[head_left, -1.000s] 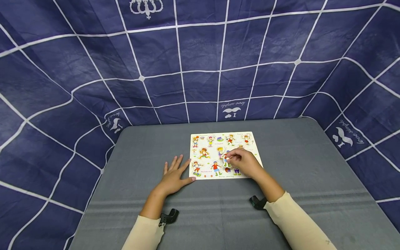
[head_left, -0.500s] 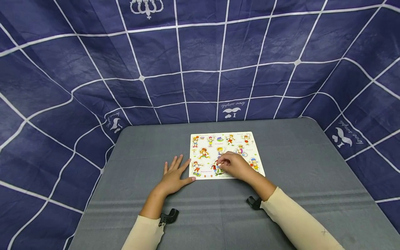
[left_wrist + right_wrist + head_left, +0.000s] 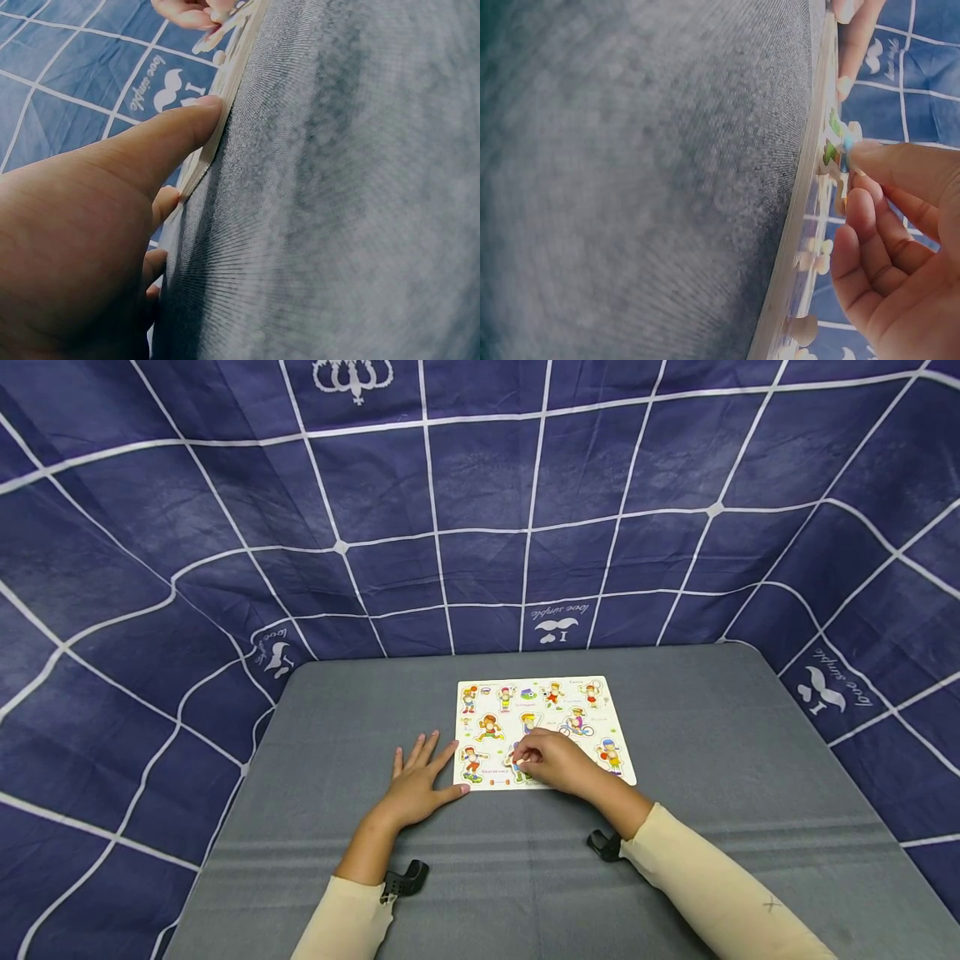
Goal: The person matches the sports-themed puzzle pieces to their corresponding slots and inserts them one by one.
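A cream puzzle board (image 3: 602, 732) printed with sports figures lies on the grey table. My left hand (image 3: 416, 789) rests flat at its left side, fingers spread. The thumb touches the near left corner and lies along the board's edge in the left wrist view. Over the board's front middle, my right hand (image 3: 558, 760) pinches a puzzle piece (image 3: 830, 154) between thumb and fingers. It shows green skate shapes and some blue in the right wrist view, tilted close over the board. From above, my fingers hide much of the piece and the spot under it.
Other figure pieces sit across the board, among them a cyclist (image 3: 576, 723) and a runner (image 3: 490, 727). Round knobs (image 3: 804, 330) stand up from the board's face. A blue cloth with white lines (image 3: 480, 477) hangs behind and beside the grey table (image 3: 360, 710).
My right hand has carried the piece left and slightly nearer, from the board's centre right to the roller skater's place at the front middle. The left hand and the board have stayed put.
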Motion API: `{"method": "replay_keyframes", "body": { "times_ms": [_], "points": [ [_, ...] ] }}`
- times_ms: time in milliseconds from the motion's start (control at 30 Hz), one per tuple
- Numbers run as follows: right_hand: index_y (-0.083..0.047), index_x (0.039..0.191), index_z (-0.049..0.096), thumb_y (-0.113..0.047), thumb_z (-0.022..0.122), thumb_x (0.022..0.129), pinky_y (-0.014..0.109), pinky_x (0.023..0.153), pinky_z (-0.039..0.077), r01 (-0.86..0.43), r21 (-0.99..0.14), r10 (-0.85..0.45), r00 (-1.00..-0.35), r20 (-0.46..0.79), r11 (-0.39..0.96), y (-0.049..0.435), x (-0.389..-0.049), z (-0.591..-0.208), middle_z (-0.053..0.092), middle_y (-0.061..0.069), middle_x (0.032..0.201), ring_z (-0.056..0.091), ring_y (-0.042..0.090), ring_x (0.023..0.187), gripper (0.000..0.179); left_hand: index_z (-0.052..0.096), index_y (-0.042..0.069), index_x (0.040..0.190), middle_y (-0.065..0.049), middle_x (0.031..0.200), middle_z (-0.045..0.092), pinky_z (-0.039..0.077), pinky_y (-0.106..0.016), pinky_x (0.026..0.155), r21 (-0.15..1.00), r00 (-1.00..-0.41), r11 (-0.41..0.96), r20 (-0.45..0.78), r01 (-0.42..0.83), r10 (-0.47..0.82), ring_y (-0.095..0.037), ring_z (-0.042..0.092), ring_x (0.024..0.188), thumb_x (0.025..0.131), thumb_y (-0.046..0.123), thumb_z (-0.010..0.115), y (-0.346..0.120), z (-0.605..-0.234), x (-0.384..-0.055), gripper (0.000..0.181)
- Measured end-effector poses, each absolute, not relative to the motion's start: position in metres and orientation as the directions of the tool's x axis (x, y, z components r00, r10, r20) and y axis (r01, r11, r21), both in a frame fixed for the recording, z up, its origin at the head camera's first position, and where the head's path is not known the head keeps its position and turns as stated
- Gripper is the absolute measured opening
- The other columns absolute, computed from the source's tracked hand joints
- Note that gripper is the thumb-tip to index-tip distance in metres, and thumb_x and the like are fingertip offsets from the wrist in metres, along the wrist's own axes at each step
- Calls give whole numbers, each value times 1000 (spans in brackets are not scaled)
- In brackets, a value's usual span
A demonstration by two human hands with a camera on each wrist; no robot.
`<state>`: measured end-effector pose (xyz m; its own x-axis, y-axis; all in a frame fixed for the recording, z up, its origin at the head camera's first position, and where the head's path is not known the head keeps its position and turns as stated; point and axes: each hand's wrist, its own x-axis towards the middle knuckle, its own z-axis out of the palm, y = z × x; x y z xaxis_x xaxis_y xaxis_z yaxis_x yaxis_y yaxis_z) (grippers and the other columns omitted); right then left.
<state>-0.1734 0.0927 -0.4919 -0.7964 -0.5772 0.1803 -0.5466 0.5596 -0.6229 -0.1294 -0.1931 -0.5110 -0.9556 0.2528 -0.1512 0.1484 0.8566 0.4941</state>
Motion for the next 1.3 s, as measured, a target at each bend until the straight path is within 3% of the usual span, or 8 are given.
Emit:
{"method": "replay_keyframes", "body": {
  "times_ms": [67,167,333,567,700,867,1100,1300],
  "points": [
    [-11,93,75,-8,77,88,24,73,53,-548,-619,-576,-797,181,563,92,-173,-492,67,0,89,60,8,79,7,29,31,161,-7,172,9,-9,-65,123,495,-956,856,-151,148,252,-32,-1,160,90,65,64,-193,-511,-129,86],
    [-12,94,77,-9,76,88,32,91,56,-549,-604,-570,-801,184,578,92,-173,-492,69,-1,92,65,10,83,7,30,32,161,-7,172,9,-9,-65,123,493,-956,857,-150,150,254,-32,-1,160,89,66,64,-193,-512,-130,86],
    [-13,97,80,-9,74,90,41,114,45,-553,-586,-577,-799,171,592,92,-174,-497,72,-2,93,61,7,79,9,29,33,160,-7,172,9,-9,-65,123,491,-955,857,-147,156,258,-32,0,160,89,68,62,-193,-515,-129,86],
    [-15,97,81,-11,74,91,40,106,50,-542,-592,-573,-804,159,597,92,-175,-500,70,-5,88,51,-2,71,10,29,32,161,-7,172,9,-10,-65,123,499,-955,853,-146,153,257,-32,0,160,89,67,63,-194,-515,-129,86],
    [-13,97,81,-8,73,91,41,113,45,-548,-598,-578,-799,167,585,91,-176,-499,71,-3,89,58,3,75,11,30,32,161,-7,172,9,-10,-65,123,499,-956,853,-141,155,256,-32,0,160,89,66,63,-195,-516,-129,86],
    [-12,101,81,-6,71,90,40,105,52,-543,-617,-591,-792,151,570,92,-175,-500,72,-1,94,66,10,87,16,30,31,160,-8,172,10,-9,-66,123,504,-957,850,-144,150,254,-32,0,160,90,65,64,-196,-517,-128,85],
    [-13,114,76,-11,69,95,26,81,53,-418,-733,-574,-818,47,536,98,-171,-499,72,1,107,63,8,90,20,33,28,160,-12,171,14,-6,-68,123,527,-963,841,-145,120,228,-36,4,159,90,61,67,-196,-515,-128,85],
    [-7,115,73,-11,66,97,20,75,52,-269,-871,-506,-862,28,410,102,-165,-498,74,8,104,63,6,85,20,37,25,159,-18,168,22,2,-71,121,633,-974,772,-130,61,184,-43,14,156,93,52,67,-200,-505,-128,77]
  ]
}}
